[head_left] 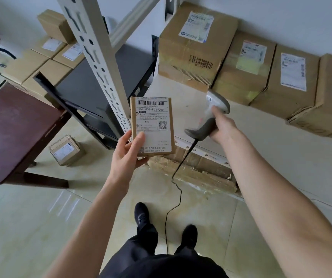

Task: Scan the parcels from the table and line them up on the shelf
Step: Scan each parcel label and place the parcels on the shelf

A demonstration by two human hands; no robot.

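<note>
Glossy pale floor tiles point(31, 227), white metal shelf point(271, 141) lined with brown cardboard boxes point(247, 67), small labelled cardboard parcel point(152, 125) gripped by left hand point(125, 155), grey handheld scanner point(211, 117) clasped in right hand point(224, 125)

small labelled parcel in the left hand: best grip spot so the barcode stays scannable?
Grip the small parcel by its lower left edge, coming from below, as the left hand does. The barcode sits along the top of the label, so a low grip leaves it clear for the scanner in the right hand.
</note>
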